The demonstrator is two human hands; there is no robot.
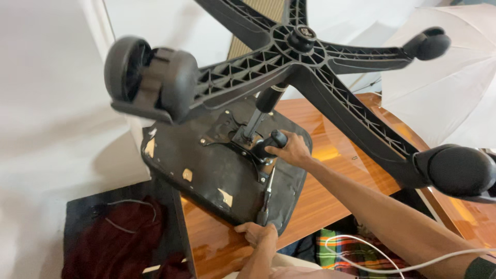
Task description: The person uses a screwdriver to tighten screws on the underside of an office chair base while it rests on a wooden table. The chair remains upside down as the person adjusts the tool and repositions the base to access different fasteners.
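Observation:
An office chair lies upside down on a glossy wooden table (330, 170). The black underside of its seat (206, 170), scuffed with torn patches, faces up. The five-arm black base (302, 44) with caster wheels (150, 77) looms close to the camera. My right hand (292, 150) grips a black knob by the metal mechanism plate at the foot of the gas column (258, 116). My left hand (257, 233) is closed on the end of the adjustment lever (266, 199) at the seat's near edge.
A white photo umbrella (444, 77) stands at the right behind the table. Dark red cloth (113, 237) lies on a black surface at the lower left. Plaid fabric (351, 245) and a white cable (392, 258) sit below my right arm. A white wall fills the left.

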